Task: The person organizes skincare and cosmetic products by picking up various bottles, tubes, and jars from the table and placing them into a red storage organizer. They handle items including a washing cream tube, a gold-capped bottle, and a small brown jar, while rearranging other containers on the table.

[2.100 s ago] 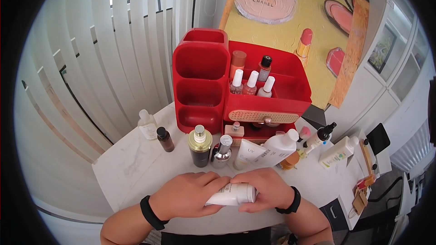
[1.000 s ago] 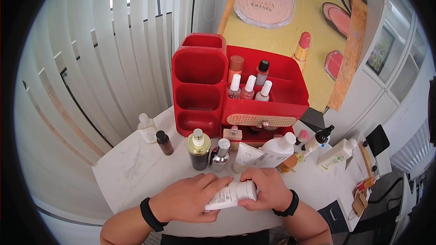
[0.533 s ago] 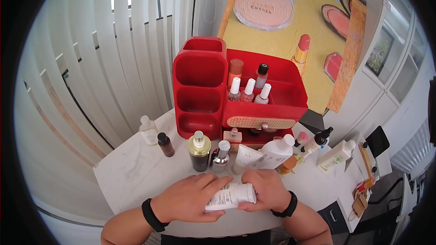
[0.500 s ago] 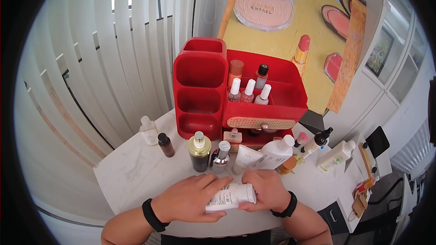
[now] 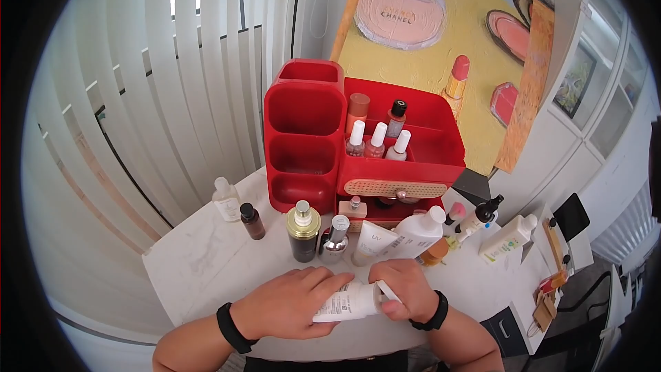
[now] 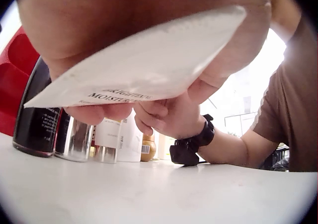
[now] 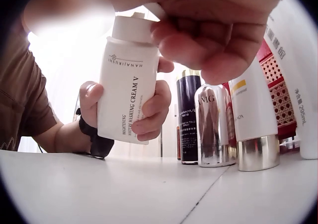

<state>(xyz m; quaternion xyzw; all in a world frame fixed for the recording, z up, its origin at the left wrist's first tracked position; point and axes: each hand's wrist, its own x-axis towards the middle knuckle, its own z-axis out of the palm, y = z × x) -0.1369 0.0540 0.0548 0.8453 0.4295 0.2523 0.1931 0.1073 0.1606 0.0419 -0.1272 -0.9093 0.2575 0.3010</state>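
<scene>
White tube (image 5: 345,304) lies tilted in the lower centre of the head view, held above the counter (image 5: 196,255), its cap end towards the right. From left to right, first comes the left grip (image 5: 286,303), a bare hand curled round the tube's body; this hold is best kept firm but gentle, since squeezing might push cream out. Then comes the cap (image 7: 131,29), with its lid (image 5: 390,291) tilted away from the end. Rightmost, the right grip (image 5: 409,292) pinches the lid; easing it back steadily, while the left steadies the body against twisting, looks the careful way. So the body sits within the left grip, the cap just beyond those fingers. Whether the right fingers also touch the cap cannot be told.
</scene>
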